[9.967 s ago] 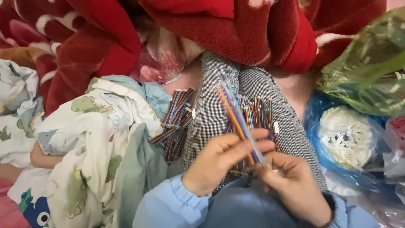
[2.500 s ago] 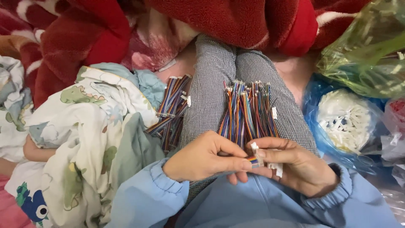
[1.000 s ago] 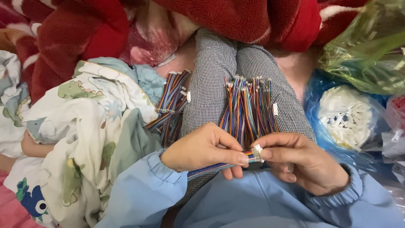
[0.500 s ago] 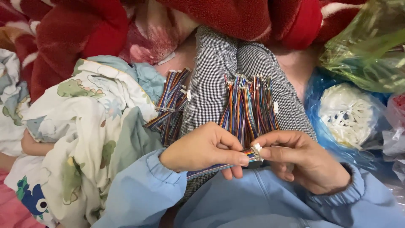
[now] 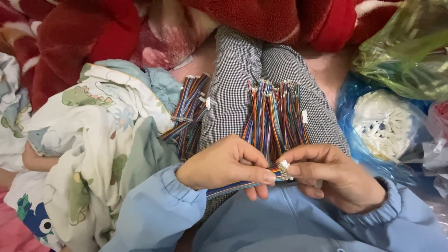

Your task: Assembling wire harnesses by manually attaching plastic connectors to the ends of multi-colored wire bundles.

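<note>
Since a moment before, almost nothing had shifted; the left hand (image 5: pixel 224 163) and right hand (image 5: pixel 336 175) stayed together over the lap, fingertips pinching the ribbon cable (image 5: pixel 242 185) by its white connector (image 5: pixel 283 167), just below the loose wire bundle (image 5: pixel 275 119) on the checked trousers (image 5: pixel 231 93).

The wires (image 5: pixel 275 123) run orange, blue, red, green and purple, with a white plug (image 5: pixel 284 165). The trousers (image 5: pixel 233 93) are a fine black-and-white check. The sleeves (image 5: pixel 158 214) are pale blue, the blanket (image 5: pixel 289 18) red, and the quilt (image 5: pixel 93 140) cream with green dinosaurs.
</note>
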